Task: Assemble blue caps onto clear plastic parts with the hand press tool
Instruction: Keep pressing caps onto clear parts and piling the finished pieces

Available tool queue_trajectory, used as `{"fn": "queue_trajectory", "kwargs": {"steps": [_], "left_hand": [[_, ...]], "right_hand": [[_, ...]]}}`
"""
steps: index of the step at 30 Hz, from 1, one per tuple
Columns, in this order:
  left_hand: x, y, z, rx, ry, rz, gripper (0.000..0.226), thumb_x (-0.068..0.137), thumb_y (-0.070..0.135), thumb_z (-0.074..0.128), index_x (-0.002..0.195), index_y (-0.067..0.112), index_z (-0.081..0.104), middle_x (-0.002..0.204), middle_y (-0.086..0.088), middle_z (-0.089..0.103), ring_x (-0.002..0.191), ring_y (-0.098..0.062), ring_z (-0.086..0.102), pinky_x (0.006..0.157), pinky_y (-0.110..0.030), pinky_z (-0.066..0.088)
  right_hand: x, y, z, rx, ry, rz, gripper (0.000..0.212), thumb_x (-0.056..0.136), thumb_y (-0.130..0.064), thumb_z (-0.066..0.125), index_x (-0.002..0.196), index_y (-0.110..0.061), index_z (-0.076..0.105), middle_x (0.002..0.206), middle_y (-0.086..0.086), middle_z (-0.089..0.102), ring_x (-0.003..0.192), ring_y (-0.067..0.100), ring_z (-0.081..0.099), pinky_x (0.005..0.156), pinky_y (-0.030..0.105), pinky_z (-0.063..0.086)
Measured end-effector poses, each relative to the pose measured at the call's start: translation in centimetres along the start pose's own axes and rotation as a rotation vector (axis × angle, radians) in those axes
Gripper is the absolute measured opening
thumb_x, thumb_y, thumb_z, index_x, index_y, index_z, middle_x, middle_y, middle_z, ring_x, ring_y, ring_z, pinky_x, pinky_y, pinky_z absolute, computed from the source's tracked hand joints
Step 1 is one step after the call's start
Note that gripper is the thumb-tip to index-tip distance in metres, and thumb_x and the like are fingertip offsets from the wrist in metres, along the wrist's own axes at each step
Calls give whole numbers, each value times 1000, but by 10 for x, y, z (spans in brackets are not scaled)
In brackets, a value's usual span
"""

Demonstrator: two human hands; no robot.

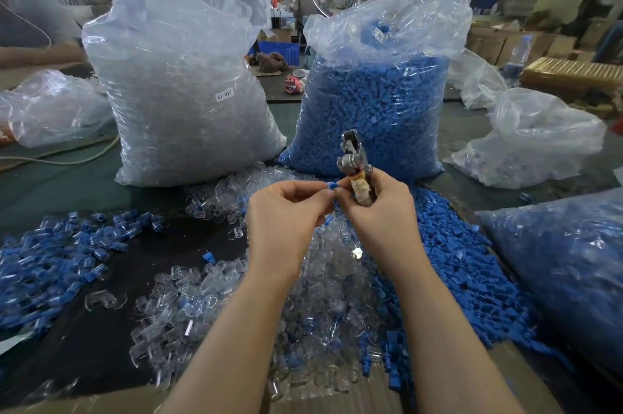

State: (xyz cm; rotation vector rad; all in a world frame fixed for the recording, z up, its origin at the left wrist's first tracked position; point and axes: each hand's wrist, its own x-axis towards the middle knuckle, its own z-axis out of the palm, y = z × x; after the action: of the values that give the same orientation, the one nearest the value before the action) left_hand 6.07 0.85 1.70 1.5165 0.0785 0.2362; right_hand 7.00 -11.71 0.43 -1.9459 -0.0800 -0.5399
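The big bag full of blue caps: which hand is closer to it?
Right. The right hand, gripping the press tool, is just in front of the bag of blue caps. The left hand is farther left, pinching a blue cap.
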Motion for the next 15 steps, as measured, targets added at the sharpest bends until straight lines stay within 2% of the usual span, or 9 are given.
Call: {"fn": "queue_trajectory", "kwargs": {"steps": [3, 8, 12, 15], "left_hand": [[0, -1, 0, 69, 7, 71, 10, 76, 12, 82, 77, 20, 76, 69, 2, 74, 70, -13, 73, 67, -28, 59], [0, -2, -1, 154, 36, 170, 16, 76, 12, 81, 74, 27, 74, 68, 10, 73, 66, -5, 70, 65, -22, 57], [0, -4, -1, 160, 62, 196, 15, 76, 15, 82, 74, 27, 74, 68, 9, 73, 67, -7, 70, 67, -26, 59], [0, -5, -2, 176, 74, 208, 19, 78, 14, 81, 71, 30, 71, 67, 11, 73, 66, -6, 70, 67, -26, 58]], "right_hand": [[1, 0, 0, 15, -19, 25, 15, 84, -20, 70, 75, -31, 64, 68, -18, 66, 59, 1, 57, 55, 17, 42], [3, -2, -3, 58, -55, 84, 12, 82, -20, 71, 74, -28, 67, 63, -13, 65, 54, -1, 53, 57, 28, 47], [4, -6, -4, 53, -84, 108, 16, 85, -18, 70, 73, -28, 69, 71, -8, 70, 65, 12, 64, 66, 36, 55], [3, -8, -5, 62, -114, 119, 16, 87, -18, 68, 75, -27, 68, 73, -10, 72, 74, 14, 68, 67, 29, 56]]}}
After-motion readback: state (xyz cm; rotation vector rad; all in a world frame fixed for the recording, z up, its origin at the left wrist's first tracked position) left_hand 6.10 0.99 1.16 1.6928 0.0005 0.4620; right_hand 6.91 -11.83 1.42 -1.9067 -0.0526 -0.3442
